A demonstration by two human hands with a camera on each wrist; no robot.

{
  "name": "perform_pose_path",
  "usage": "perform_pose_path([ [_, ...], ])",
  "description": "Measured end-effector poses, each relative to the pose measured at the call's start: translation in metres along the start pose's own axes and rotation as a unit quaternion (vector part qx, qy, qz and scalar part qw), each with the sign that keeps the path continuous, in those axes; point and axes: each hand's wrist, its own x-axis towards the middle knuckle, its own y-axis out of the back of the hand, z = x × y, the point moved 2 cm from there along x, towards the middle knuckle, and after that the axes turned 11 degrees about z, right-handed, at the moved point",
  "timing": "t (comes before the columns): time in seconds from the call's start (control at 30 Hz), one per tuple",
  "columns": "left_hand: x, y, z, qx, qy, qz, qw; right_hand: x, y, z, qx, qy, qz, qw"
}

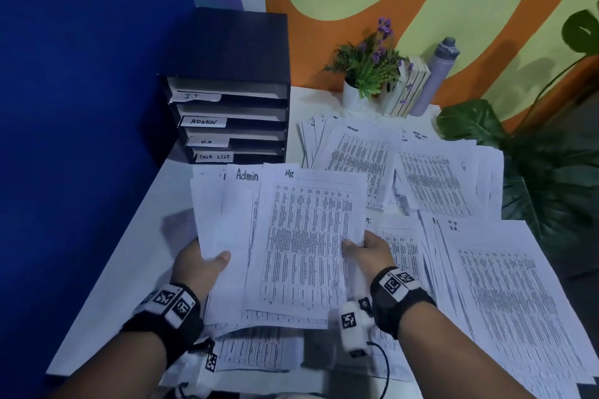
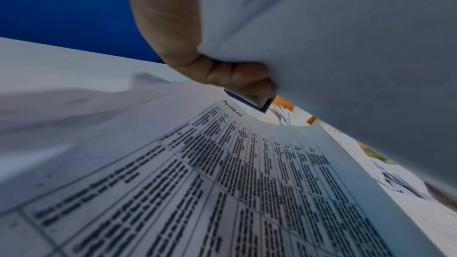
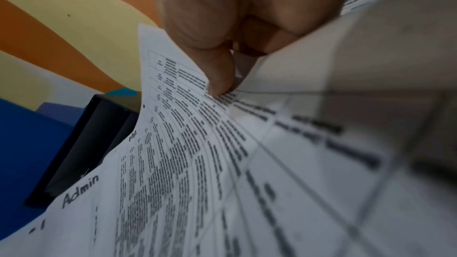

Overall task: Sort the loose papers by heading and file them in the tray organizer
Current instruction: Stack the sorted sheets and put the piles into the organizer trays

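left hand (image 1: 202, 264) grips fanned white printed sheets (image 1: 246, 236), "Admin" showing | right hand (image 1: 369, 251) pinches top "HR" sheet (image 1: 308, 236) | black four-tray organizer (image 1: 233, 87) at 11 o'clock, labelled IT, ADMIN, H.R, TASK LIST, pale paper in trays | loose paper piles (image 1: 486, 269) at 1–3 o'clock on white table (image 1: 129, 253)

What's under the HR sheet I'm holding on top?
Directly beneath the HR sheet a sheet headed Admin sticks out to the left, with another sheet behind it whose heading is covered. How many more pages lie between them cannot be seen.
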Motion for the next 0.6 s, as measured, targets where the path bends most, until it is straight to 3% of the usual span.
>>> perform_pose_path([
  [0.33, -0.002, -0.003, 0.002, -0.034, 0.031, 0.095, 0.994, -0.002, -0.003, 0.007, 0.042, -0.032, -0.021, 0.998],
  [0.5, -0.001, -0.007, 0.010, -0.038, 0.034, 0.116, 0.992, 0.000, -0.006, 0.009, -0.028, -0.079, -0.203, 0.976],
  [0.53, 0.000, -0.009, 0.012, -0.040, 0.033, 0.117, 0.992, 0.000, -0.004, 0.007, -0.038, -0.069, -0.201, 0.976],
  [0.6, 0.002, -0.016, 0.018, -0.049, 0.028, 0.113, 0.992, 0.001, 0.003, 0.002, -0.058, -0.020, -0.129, 0.990],
])
